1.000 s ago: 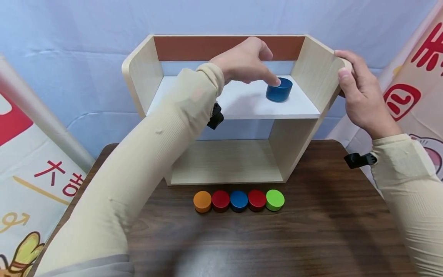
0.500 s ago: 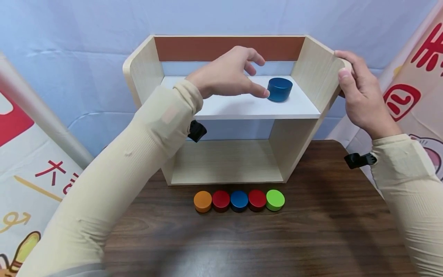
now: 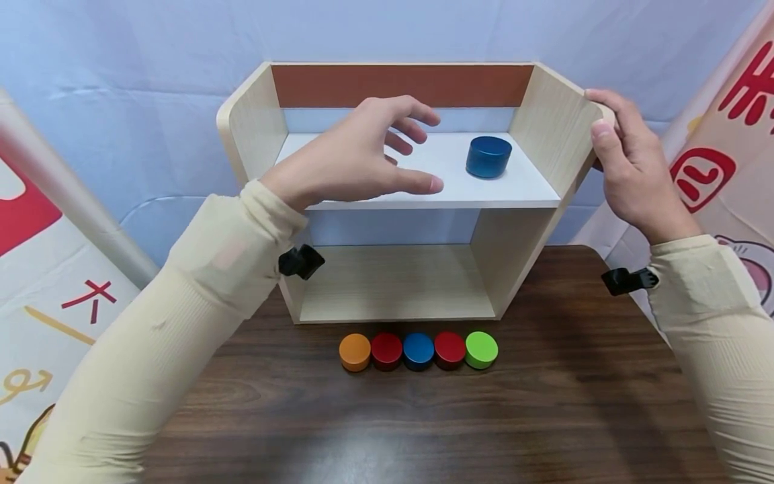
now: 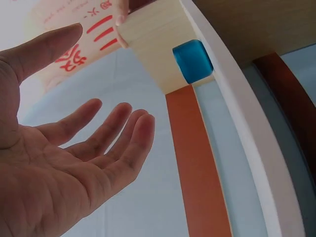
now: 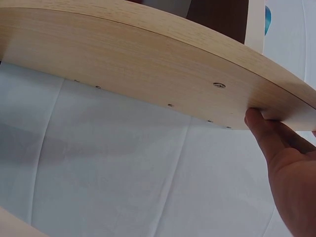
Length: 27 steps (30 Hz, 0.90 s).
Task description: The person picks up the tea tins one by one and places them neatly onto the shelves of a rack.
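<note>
A blue round block (image 3: 488, 157) stands on the white upper shelf (image 3: 447, 196) of a small wooden shelf unit (image 3: 396, 282), near its right side panel. My left hand (image 3: 369, 151) hovers in front of that shelf, left of the block, its fingers spread and holding nothing. In the left wrist view the block (image 4: 193, 61) sits well apart from the fingertips (image 4: 144, 123). My right hand (image 3: 641, 168) grips the upper front edge of the right side panel (image 3: 562, 128), with the thumb on the front. From the right wrist view, fingers press the panel's outer face (image 5: 187, 74).
On the dark wooden table (image 3: 423, 423), in front of the unit, a row runs left to right: orange block (image 3: 354, 351), red block (image 3: 386, 350), blue block (image 3: 418, 351), another red block (image 3: 450, 349), green block (image 3: 481, 349). Behind hangs a pale blue cloth (image 3: 393, 30).
My left hand has drawn away from the blue block on the shelf, moving left and toward me. The block stays in place there. My right hand keeps its grip on the panel.
</note>
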{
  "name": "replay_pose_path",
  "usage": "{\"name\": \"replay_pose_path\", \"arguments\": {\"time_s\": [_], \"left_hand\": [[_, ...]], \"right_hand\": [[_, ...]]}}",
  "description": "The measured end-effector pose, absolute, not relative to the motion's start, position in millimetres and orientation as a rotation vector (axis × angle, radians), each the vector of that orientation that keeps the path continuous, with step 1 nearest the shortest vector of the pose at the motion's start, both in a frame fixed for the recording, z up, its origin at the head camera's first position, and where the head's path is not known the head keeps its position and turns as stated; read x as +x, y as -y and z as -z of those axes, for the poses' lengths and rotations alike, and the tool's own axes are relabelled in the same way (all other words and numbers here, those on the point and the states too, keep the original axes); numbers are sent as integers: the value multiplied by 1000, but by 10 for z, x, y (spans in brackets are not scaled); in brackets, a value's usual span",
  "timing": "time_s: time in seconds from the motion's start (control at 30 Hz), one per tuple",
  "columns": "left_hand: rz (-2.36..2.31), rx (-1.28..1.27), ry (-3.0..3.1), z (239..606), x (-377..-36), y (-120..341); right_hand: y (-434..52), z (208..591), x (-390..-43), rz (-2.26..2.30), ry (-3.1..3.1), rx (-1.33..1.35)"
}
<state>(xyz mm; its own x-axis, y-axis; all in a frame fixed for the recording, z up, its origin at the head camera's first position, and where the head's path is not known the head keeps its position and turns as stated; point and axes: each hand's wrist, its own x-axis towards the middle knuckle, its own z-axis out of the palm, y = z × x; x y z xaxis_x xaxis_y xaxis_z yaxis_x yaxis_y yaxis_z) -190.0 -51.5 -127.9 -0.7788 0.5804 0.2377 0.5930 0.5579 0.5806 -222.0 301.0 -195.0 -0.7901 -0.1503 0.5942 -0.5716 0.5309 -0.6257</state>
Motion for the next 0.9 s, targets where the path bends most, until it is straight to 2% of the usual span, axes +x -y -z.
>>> {"name": "replay_pose_path", "arguments": {"time_s": [0.4, 0.9], "left_hand": [[1167, -1109, 2682, 1464, -1661, 804], [1140, -1163, 2655, 1905, -1532, 996]], "right_hand": [[-3003, 1937, -2219, -1209, 2283, 593], [-2994, 1934, -2213, -1200, 2283, 583]]}}
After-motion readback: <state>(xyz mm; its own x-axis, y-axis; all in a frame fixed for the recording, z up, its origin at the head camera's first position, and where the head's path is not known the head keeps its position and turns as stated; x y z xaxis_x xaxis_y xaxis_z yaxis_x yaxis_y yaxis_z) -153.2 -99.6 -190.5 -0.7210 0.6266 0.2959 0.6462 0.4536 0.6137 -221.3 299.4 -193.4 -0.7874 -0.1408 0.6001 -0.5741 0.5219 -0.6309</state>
